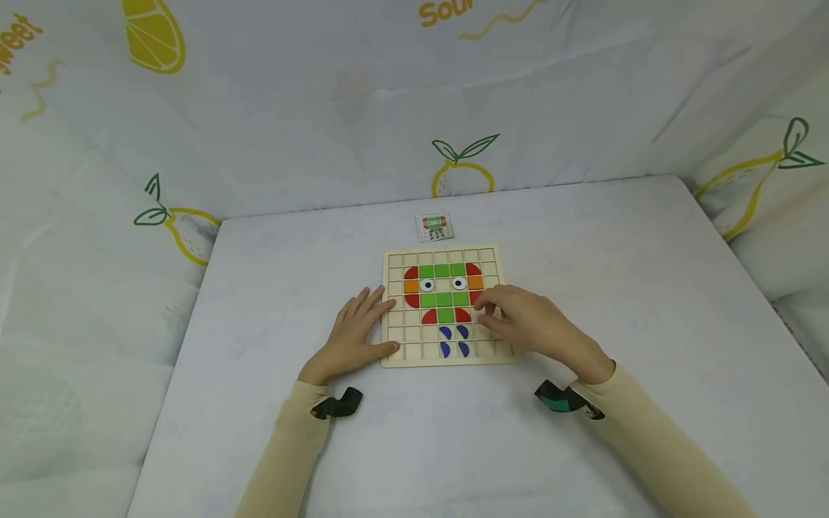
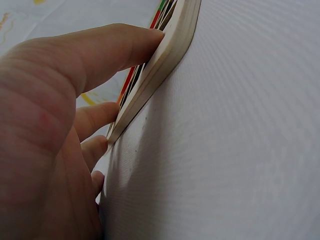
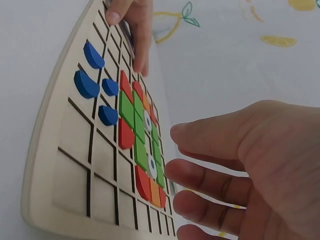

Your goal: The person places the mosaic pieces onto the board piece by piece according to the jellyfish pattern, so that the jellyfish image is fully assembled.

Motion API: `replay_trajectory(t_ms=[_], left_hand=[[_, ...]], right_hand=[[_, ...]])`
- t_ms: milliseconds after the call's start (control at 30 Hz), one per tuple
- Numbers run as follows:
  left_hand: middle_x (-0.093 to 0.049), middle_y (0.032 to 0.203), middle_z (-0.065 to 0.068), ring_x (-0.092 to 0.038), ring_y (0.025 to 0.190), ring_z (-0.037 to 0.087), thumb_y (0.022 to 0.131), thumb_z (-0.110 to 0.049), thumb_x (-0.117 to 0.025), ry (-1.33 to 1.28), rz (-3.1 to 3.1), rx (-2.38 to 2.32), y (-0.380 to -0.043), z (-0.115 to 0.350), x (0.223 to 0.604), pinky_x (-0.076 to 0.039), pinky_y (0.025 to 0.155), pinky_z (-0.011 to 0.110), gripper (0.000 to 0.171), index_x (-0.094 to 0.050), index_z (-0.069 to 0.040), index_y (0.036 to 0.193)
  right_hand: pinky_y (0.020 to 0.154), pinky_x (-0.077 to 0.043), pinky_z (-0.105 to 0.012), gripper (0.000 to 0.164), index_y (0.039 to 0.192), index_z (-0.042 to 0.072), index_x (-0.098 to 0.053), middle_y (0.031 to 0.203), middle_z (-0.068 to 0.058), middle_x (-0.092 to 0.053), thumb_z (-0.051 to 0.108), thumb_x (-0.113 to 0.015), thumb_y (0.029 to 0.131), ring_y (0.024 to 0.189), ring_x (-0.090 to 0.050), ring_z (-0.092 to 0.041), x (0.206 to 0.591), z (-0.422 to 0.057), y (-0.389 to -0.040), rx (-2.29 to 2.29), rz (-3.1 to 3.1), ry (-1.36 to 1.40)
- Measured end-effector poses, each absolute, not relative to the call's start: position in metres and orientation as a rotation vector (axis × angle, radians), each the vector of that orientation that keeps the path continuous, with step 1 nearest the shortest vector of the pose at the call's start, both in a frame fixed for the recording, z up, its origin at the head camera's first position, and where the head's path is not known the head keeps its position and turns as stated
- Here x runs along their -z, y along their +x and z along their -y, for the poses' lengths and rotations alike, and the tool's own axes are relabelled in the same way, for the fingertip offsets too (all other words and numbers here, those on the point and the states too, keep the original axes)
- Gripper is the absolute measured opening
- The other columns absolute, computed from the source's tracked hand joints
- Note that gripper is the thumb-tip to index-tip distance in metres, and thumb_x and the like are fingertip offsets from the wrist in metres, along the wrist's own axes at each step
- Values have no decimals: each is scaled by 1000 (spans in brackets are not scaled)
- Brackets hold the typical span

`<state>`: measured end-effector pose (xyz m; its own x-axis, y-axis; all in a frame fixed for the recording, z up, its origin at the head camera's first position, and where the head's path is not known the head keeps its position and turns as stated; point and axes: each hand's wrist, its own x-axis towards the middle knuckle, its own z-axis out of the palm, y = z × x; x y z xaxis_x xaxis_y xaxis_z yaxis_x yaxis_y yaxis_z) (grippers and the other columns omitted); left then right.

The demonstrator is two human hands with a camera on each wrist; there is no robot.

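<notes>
A wooden grid board (image 1: 414, 352) lies on the white table, with coloured tiles forming a figure. Red, orange and green tiles (image 1: 445, 315) make up the upper part, with two eye tiles (image 1: 427, 285) among them. Below sit several blue half-round pieces (image 1: 445, 333), raised from the cells in the right wrist view. My left hand (image 1: 352, 332) rests on the board's left edge, fingers spread, the thumb touching its rim in the left wrist view. Over the right side of the board is my right hand (image 1: 537, 322), its fingers loosely bent, with nothing seen between thumb and fingertips (image 3: 182, 132).
A small picture card (image 1: 435, 227) showing a similar coloured figure lies just behind the board. White cloth printed with lemons (image 1: 463, 178) hangs behind the table. Dark bands (image 1: 560, 397) are at both wrists.
</notes>
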<state>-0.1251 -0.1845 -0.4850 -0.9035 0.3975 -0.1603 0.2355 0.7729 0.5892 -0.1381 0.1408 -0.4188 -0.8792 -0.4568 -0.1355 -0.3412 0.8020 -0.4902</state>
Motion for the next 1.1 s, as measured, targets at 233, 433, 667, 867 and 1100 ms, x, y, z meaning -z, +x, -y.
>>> replay_trajectory(t_ms=[233,433,667,867,1100], left_hand=[[-9,173,0,2,161,29,89,-44,-70,485,-2684,-834,-126,184,486,2,129,55,81,-36,-19,158],[-9,173,0,2,161,28,89,-45,-70,488,-2685,-830,-126,184,487,2,129,54,82,-36,-19,158],[-10,173,0,1,161,27,88,-45,-70,488,-2695,-849,-125,184,488,1,129,55,81,-37,-19,158],[-9,173,-3,3,161,25,88,-46,-70,475,-2688,-856,-125,185,488,2,129,53,82,-36,-20,159],[-9,173,-3,3,161,25,88,-46,-70,475,-2682,-850,-125,184,487,3,129,53,82,-36,-21,159]], right_hand=[[62,-47,-26,21,115,8,-73,93,-1,-66,15,-69,96,82,-56,-17,416,-171,-136,693,-2759,-558],[63,-48,-25,21,113,5,-73,94,-3,-67,14,-69,95,83,-57,-18,420,-189,-134,671,-2779,-497],[69,-51,-30,16,106,4,-74,92,-3,-69,9,-69,93,81,-59,-17,426,-204,-132,624,-2754,-498],[74,-52,-32,16,105,7,-73,93,0,-68,14,-73,91,84,-59,-16,430,-213,-130,602,-2704,-507],[79,-51,-34,21,105,9,-72,97,0,-64,18,-79,87,86,-56,-16,434,-216,-128,604,-2615,-493]])
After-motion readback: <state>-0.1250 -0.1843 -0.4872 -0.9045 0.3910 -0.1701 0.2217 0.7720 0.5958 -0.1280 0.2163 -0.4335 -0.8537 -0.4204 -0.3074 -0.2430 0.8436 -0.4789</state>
